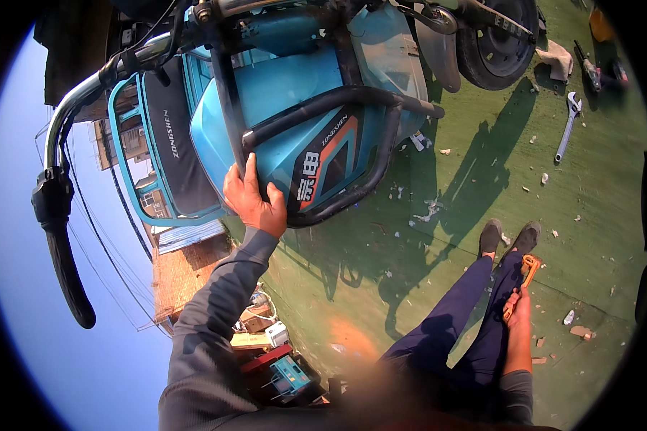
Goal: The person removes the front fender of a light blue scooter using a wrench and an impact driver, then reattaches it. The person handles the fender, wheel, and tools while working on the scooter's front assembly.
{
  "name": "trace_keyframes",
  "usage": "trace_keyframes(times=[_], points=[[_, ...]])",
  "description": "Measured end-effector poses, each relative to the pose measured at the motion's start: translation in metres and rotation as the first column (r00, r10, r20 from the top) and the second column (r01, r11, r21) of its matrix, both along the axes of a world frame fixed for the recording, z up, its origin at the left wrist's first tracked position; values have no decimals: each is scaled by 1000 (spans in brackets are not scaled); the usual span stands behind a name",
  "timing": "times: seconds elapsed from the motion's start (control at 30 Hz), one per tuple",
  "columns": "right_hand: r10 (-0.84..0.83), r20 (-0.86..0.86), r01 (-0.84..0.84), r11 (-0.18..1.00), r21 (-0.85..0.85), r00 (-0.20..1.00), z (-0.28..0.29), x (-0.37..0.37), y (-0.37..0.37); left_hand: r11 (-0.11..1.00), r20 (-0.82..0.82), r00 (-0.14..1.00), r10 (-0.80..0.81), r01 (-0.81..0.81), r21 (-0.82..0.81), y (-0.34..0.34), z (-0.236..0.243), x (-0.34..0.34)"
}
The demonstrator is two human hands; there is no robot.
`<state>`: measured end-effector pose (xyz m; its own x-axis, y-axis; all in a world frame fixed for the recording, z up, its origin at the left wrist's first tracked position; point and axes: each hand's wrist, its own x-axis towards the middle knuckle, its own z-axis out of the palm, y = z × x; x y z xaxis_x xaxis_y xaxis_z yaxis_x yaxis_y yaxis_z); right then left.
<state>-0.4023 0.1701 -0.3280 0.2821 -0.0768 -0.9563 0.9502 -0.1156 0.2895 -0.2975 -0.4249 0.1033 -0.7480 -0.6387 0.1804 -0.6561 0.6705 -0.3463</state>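
Note:
A turquoise three-wheeled vehicle (287,79) with a black tubular guard (323,100) across its front fills the upper part of the view. My left hand (257,201) rests against the turquoise front panel, fingers spread. Its index finger stretches to the cut-looking end of a guard tube. Low on the right, beside my leg, my right hand (517,309) is wrapped round an orange tool (530,264); its exact kind is unclear. The black front wheel (496,43) stands at the upper right.
An adjustable wrench (569,128) lies on the green ground, near a cloth (556,60) and scattered white scraps. A handlebar with a black grip (68,273) juts out at left. Boxes and a turquoise device (289,375) sit near my left side.

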Motion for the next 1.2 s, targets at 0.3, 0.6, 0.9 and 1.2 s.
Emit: trace_keyframes(times=[0.3,0.6,0.9,1.2], points=[[-32,23,33,999,-25,999,46,-24,-19,1000,5,1000,5,-5,-30,3,-6,4],[-130,40,132,990,-55,991,81,-41,-10,998,-7,999,49,-49,-44,1,-9,7],[-233,56,234,972,-11,971,111,-88,-8,994,28,996,89,-87,-67,0,-10,2],[-167,-19,166,986,-31,986,127,-162,-10,991,65,989,134,-132,-36,8,-3,-5]])
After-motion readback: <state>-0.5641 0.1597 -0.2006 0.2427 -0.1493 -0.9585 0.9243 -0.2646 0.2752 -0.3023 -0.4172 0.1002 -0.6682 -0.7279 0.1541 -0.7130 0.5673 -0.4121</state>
